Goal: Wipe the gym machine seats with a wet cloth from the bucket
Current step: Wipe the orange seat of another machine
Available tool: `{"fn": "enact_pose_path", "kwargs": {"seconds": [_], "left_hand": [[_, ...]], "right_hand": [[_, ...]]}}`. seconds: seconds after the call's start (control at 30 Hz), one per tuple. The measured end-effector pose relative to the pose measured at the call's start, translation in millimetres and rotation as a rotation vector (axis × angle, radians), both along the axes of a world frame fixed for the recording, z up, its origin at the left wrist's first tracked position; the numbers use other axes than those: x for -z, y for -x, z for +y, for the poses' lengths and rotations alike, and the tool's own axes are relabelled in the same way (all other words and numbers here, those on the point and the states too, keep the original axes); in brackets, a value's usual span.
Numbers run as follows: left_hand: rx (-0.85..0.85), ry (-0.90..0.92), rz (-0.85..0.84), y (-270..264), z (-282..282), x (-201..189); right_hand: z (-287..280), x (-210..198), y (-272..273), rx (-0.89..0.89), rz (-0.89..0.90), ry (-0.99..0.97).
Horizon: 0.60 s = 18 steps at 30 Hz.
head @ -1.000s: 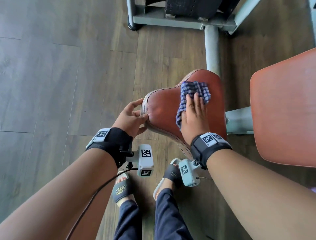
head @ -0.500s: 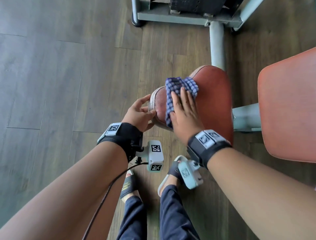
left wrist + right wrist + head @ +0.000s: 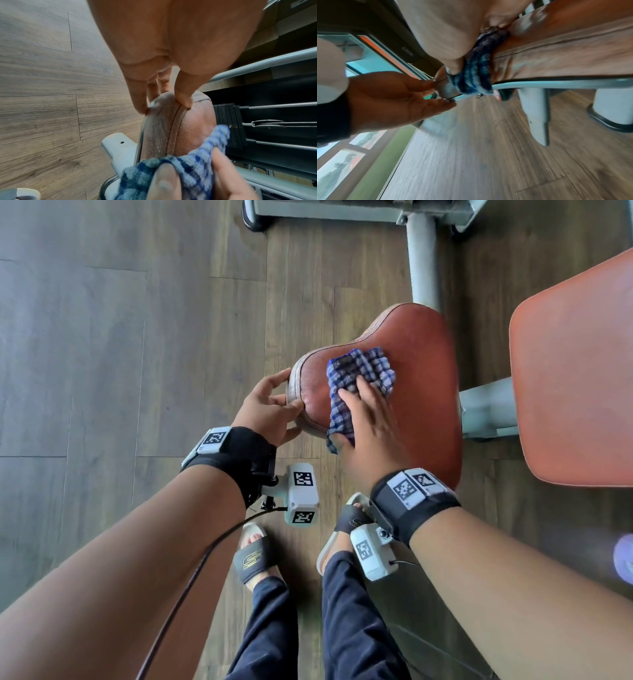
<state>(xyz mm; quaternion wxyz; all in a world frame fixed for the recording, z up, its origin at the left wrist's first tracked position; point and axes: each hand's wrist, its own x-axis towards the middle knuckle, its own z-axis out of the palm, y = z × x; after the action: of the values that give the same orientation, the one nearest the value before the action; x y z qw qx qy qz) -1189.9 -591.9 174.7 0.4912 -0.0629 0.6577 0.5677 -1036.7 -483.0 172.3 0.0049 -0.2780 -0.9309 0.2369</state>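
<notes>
A worn red-brown seat (image 3: 411, 364) stands on a grey post. A blue checked cloth (image 3: 359, 371) lies on its left half and hangs over the near edge. My right hand (image 3: 370, 412) lies flat on the cloth with straight fingers and presses it to the seat. My left hand (image 3: 270, 405) grips the seat's left rim, thumb on top and fingers under. In the left wrist view the left hand (image 3: 163, 106) pinches the seat (image 3: 188, 128) at its stitched edge, with the cloth (image 3: 197, 162) below. In the right wrist view the cloth (image 3: 474, 75) is bunched against the seat's side (image 3: 565, 54). No bucket is in view.
A larger orange pad (image 3: 575, 371) stands close at the right. The grey machine post (image 3: 423, 261) and its base frame lie beyond the seat. A dark weight stack (image 3: 228, 121) is behind it. My sandalled feet (image 3: 253, 556) stand on the wood floor (image 3: 120, 354).
My right hand slid the cloth from the seat's far middle to its left edge, then back a little toward the middle. My left hand kept its hold on the rim.
</notes>
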Motion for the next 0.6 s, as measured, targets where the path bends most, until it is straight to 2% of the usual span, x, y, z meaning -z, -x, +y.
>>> {"fn": "enact_pose_path", "kwargs": {"seconds": [0.07, 0.13, 0.27, 0.33, 0.4, 0.6], "left_hand": [[0.010, 0.006, 0.004, 0.8, 0.2, 0.2], [0.009, 0.006, -0.001, 1.3, -0.8, 1.2], [-0.001, 0.011, 0.003, 1.5, -2.1, 2.3], [-0.002, 0.010, 0.005, 0.5, -1.5, 1.9], [0.000, 0.007, 0.011, 0.4, -1.7, 2.0], [0.013, -0.001, 0.022, -0.2, -3.4, 3.6]], "right_hand": [[3.2, -3.1, 0.0, -0.033, 0.015, -0.020], [11.7, 0.1, -21.9, -0.067, -0.050, -0.072], [21.6, 7.0, -107.2, 0.119, -0.179, -0.080], [18.3, 8.7, -128.0, 0.150, -0.224, -0.101], [14.6, 11.0, -115.9, 0.137, -0.206, -0.137], [-10.0, 13.7, -15.4, 0.095, -0.068, -0.167]]}}
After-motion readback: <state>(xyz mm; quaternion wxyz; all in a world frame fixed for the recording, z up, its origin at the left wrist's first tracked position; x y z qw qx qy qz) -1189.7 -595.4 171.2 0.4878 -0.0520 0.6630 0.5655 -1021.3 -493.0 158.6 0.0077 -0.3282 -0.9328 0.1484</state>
